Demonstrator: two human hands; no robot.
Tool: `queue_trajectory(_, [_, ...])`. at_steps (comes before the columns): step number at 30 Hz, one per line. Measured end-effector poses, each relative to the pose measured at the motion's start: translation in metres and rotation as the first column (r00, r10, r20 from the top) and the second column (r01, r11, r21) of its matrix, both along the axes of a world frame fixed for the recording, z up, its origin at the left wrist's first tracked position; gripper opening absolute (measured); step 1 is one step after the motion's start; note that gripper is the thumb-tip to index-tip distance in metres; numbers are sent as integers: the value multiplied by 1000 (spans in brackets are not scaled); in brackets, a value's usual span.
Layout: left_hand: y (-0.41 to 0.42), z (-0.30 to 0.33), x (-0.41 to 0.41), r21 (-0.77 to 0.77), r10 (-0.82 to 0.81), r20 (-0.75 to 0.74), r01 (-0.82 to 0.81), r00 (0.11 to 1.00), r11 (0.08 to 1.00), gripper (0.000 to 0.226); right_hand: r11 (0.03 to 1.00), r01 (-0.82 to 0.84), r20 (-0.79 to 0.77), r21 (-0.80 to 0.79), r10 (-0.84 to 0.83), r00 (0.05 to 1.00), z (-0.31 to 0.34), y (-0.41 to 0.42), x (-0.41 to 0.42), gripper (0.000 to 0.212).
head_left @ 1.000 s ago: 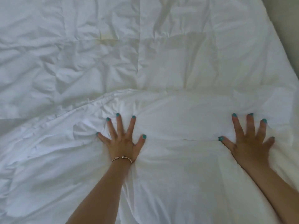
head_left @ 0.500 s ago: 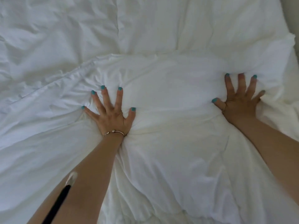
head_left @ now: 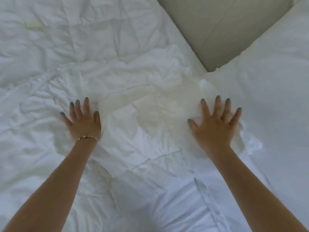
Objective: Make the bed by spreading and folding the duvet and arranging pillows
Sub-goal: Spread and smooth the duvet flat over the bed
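On the rumpled white duvet, left hand and right hand press flat, each grip splayed apart, right beside a pillow

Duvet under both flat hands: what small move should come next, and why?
Probably sweep both palms outward. The left hand and right hand lie flat, fingers spread, on the duvet, which is creased between and around them. The pillow lies just right.

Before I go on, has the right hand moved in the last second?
Yes. The right hand, fingers flat on the duvet, has slid up the bed and now lies beside the pillow, nearer the beige panel.
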State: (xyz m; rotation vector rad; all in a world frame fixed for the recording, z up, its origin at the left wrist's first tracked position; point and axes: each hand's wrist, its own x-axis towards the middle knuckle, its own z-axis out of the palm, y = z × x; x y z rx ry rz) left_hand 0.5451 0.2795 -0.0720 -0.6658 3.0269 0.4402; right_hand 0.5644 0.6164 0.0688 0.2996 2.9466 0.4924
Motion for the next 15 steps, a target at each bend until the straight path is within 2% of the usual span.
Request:
queue_trajectory(2, [40, 29, 65, 112, -129, -260, 163, 957, 980, 53, 978, 160, -162, -134, -181, 970, 18, 23, 39, 89])
queue_trajectory(3, [65, 37, 102, 102, -245, -303, 287, 921, 952, 55, 939, 244, -166, -240, -288, 943, 25, 31, 52, 93])
queue_trajectory(4, [88, 39, 137, 72, -400, -242, 427, 884, 901, 62, 873, 334, -91, -355, -387, 917, 28, 36, 61, 97])
queue_trajectory(6, [128, 38, 183, 117, -611, 120, 600, 783, 792, 91, 739, 443, 139, -508, -437, 889, 29, 41, 70, 103])
queue_trajectory(8, [150, 29, 200, 144, -615, 355, 609, 704, 780, 113, 674, 410, 192, -614, -376, 907, 27, 43, 75, 102])
queue_trajectory(11, [159, 24, 189, 162, -578, 453, 574, 679, 802, 119, 635, 257, 96, -729, -277, 956, 30, 48, 79, 85])
queue_trajectory(13, [161, 38, 177, 272, -608, 458, 549, 648, 790, 125, 713, 132, 0, -689, -183, 983, 41, 54, 72, 74])
queue_trajectory(15, [159, 65, 179, 410, -672, 415, 534, 613, 740, 129, 807, 9, -154, -590, -124, 980, 61, 66, 60, 67])
